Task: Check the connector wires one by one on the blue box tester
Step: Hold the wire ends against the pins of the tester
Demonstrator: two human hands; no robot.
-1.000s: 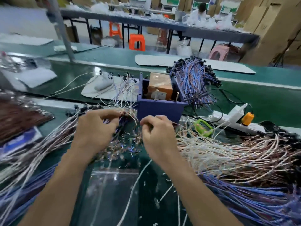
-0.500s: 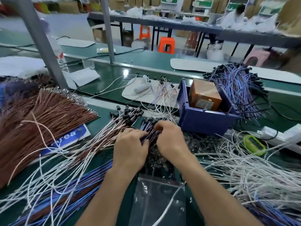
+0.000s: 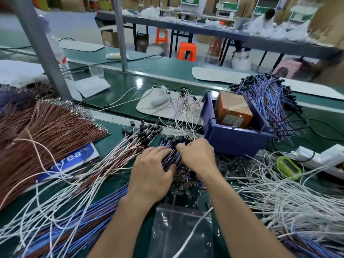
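Observation:
The blue box tester (image 3: 236,139) stands right of centre with an orange-brown block (image 3: 232,111) inside it. Just left of its front wall, my left hand (image 3: 150,174) grips a bundle of blue and purple connector wires (image 3: 170,157) with black plugs at the far end. My right hand (image 3: 198,155) meets it from the right, fingers curled and pinching at the same bundle. Which single wire it pinches is hidden by the fingers.
Brown wire bundles (image 3: 46,131) fill the left. White and blue wires (image 3: 55,216) spread at the lower left, white ones (image 3: 290,202) at the right. A purple wire heap (image 3: 268,101) lies behind the box. A clear plastic bag (image 3: 178,231) lies between my arms, a green device (image 3: 288,167) and a white power strip (image 3: 320,157) to the right.
My view swung left, so the box now sits to the right. Both hands moved from in front of the box to the wire bundle at its left and closed on it.

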